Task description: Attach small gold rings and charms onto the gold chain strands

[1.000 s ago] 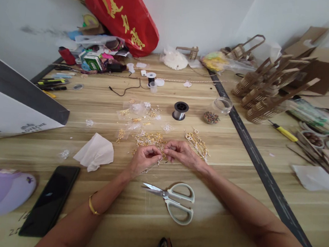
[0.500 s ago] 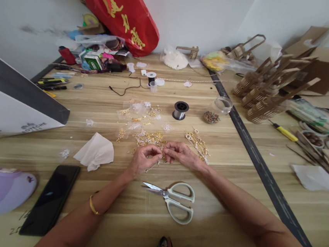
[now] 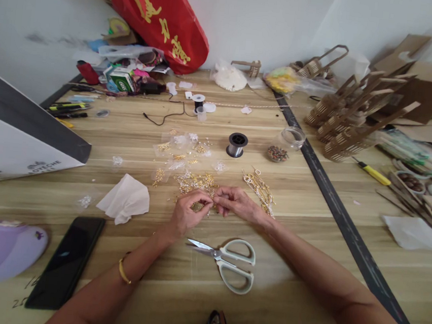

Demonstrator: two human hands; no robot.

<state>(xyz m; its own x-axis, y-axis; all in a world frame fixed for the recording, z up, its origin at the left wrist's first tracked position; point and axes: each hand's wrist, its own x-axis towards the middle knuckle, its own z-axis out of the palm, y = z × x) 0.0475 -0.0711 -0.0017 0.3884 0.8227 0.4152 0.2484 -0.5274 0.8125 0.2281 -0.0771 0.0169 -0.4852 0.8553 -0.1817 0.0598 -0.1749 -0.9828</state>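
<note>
My left hand is closed in a pinch, thumb against forefinger. Its fingertips meet those of my right hand, which pinches too. Only a tiny bit of a thin beaded strand shows below the left fingertips; the rest is hidden. What the right fingers grip is too small to make out. Just beyond the hands lies a loose pile of gold and silver beads. Right of them rest finished-looking gold and silver bead strands. Scissors with pale handles lie partly spread nearer my body.
A wire spool and a clear jar of dark beads stand farther back. Left are a crumpled tissue, a black phone and a large white box. Small woven baskets and a yellow-handled knife are on the right.
My left hand has turned slightly, and the beaded strand that dangled beneath it is now mostly out of sight. The right hand has barely moved.
</note>
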